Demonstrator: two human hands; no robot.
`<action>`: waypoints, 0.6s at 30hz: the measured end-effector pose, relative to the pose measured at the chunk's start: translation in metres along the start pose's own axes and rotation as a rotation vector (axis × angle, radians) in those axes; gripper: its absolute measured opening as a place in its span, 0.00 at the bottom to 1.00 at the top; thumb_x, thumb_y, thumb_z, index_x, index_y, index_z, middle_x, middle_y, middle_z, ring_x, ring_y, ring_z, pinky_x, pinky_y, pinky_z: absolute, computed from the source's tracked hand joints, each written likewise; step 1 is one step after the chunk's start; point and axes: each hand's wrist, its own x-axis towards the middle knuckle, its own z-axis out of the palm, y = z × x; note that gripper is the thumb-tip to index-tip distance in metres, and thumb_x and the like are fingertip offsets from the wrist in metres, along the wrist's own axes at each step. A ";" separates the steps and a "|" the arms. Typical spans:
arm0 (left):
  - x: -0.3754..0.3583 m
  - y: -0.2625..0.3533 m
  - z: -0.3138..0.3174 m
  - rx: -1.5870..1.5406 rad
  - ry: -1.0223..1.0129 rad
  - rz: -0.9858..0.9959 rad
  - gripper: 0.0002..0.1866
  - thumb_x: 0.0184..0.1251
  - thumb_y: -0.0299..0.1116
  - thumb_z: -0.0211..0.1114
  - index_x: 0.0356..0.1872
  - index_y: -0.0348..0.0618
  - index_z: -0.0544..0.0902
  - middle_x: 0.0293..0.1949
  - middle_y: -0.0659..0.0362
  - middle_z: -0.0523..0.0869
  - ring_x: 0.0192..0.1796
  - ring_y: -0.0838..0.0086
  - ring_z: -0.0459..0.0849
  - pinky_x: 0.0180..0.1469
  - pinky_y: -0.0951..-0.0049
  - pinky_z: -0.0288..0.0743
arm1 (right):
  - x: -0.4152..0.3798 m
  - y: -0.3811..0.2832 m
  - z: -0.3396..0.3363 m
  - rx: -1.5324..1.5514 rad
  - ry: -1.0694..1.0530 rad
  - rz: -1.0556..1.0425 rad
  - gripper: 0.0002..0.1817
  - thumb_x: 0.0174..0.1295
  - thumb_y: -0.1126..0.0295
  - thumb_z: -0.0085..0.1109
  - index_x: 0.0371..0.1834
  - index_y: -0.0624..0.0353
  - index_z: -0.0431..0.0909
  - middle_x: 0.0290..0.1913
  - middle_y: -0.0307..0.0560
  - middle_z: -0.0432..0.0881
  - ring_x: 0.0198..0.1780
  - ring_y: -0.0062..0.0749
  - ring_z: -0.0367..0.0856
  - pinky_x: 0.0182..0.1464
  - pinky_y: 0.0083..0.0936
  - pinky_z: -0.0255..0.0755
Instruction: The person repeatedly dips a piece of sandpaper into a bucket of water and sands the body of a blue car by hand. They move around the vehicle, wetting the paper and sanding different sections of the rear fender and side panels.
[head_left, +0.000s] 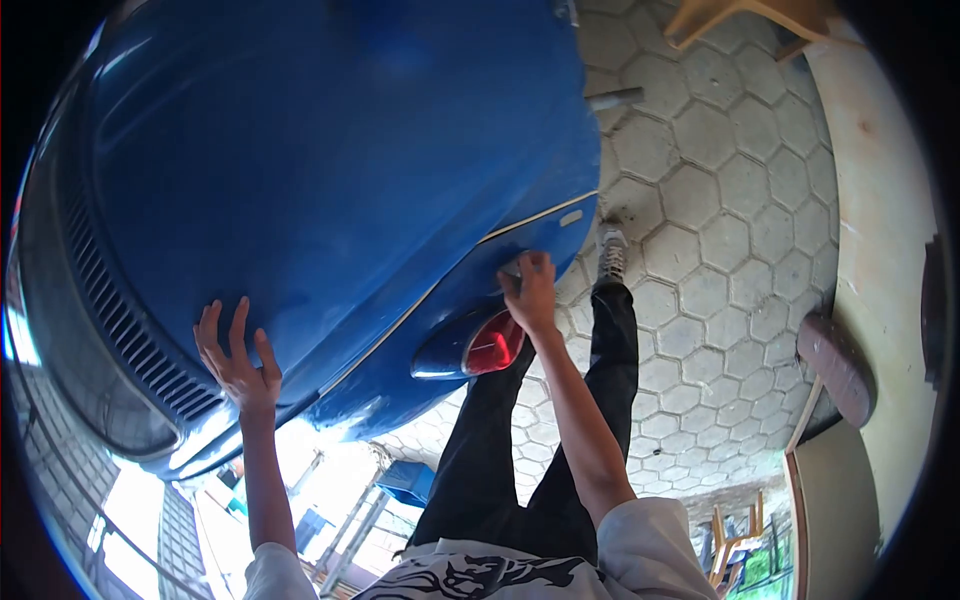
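A blue car (330,180) with rounded bodywork fills the left and middle of the head view. My left hand (240,365) is on or just over its blue panel near the slatted vent (130,320), fingers spread. My right hand (532,295) is at the rear fender (470,275), just above the red tail light (493,343). Its fingers are curled together, and a small greyish patch shows at the fingertips, too small to name. A pale strip (540,215) runs along the seam between fender and body.
Hexagonal paving (700,250) lies under my feet, with one grey shoe (612,255) beside the car. A wooden chair (750,20) stands at the top right by a pale wall (880,200). A brown padded object (837,370) is against that wall. Behind me is a blue crate (405,483).
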 end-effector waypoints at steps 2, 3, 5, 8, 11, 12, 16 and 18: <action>-0.030 -0.028 -0.020 0.065 0.006 -0.053 0.21 0.78 0.47 0.51 0.63 0.50 0.80 0.68 0.50 0.71 0.73 0.53 0.66 0.74 0.40 0.58 | -0.003 -0.032 -0.007 0.105 0.011 -0.050 0.13 0.56 0.72 0.68 0.42 0.62 0.77 0.59 0.58 0.74 0.54 0.57 0.77 0.57 0.46 0.71; -0.042 -0.041 -0.026 0.090 0.018 -0.077 0.22 0.78 0.47 0.50 0.65 0.50 0.79 0.68 0.50 0.70 0.74 0.54 0.65 0.75 0.39 0.56 | -0.007 -0.051 -0.013 0.185 0.003 -0.066 0.12 0.56 0.72 0.67 0.41 0.62 0.76 0.61 0.58 0.73 0.55 0.57 0.78 0.56 0.46 0.72; -0.074 -0.070 -0.036 0.083 0.003 -0.120 0.23 0.78 0.47 0.50 0.66 0.51 0.77 0.72 0.50 0.67 0.76 0.52 0.62 0.76 0.38 0.54 | -0.018 -0.105 -0.032 0.247 -0.005 -0.119 0.11 0.55 0.75 0.67 0.38 0.62 0.74 0.67 0.56 0.71 0.55 0.54 0.81 0.51 0.41 0.78; -0.105 -0.094 -0.024 0.123 0.066 -0.089 0.24 0.78 0.51 0.48 0.69 0.60 0.76 0.75 0.51 0.65 0.77 0.50 0.61 0.76 0.38 0.52 | -0.035 -0.166 -0.018 0.338 0.055 -0.233 0.12 0.54 0.79 0.68 0.38 0.62 0.73 0.68 0.55 0.70 0.53 0.53 0.83 0.49 0.38 0.80; -0.103 -0.086 -0.012 0.170 0.152 -0.091 0.23 0.77 0.53 0.47 0.67 0.66 0.78 0.74 0.54 0.68 0.76 0.51 0.65 0.76 0.38 0.53 | -0.055 -0.203 0.032 0.350 0.132 -0.236 0.16 0.56 0.85 0.60 0.47 0.64 0.71 0.71 0.58 0.67 0.55 0.55 0.82 0.55 0.38 0.79; -0.103 -0.084 -0.012 0.163 0.162 -0.102 0.23 0.76 0.53 0.47 0.66 0.67 0.80 0.73 0.55 0.70 0.76 0.52 0.66 0.76 0.39 0.54 | -0.064 -0.214 0.047 0.354 0.154 -0.225 0.17 0.57 0.86 0.58 0.51 0.65 0.71 0.72 0.59 0.67 0.56 0.56 0.82 0.56 0.38 0.78; -0.102 -0.082 -0.021 0.022 0.155 -0.140 0.22 0.74 0.49 0.48 0.62 0.67 0.84 0.69 0.59 0.77 0.74 0.56 0.69 0.76 0.42 0.55 | -0.123 -0.287 0.090 0.242 0.077 -0.276 0.38 0.62 0.86 0.51 0.78 0.63 0.55 0.78 0.63 0.57 0.77 0.58 0.61 0.70 0.43 0.67; -0.102 -0.084 -0.027 -0.097 0.182 -0.127 0.21 0.72 0.45 0.51 0.60 0.64 0.85 0.67 0.59 0.79 0.73 0.57 0.71 0.75 0.43 0.57 | -0.160 -0.307 0.117 0.158 -0.016 -0.347 0.36 0.67 0.80 0.49 0.79 0.64 0.52 0.79 0.64 0.54 0.79 0.58 0.54 0.74 0.49 0.59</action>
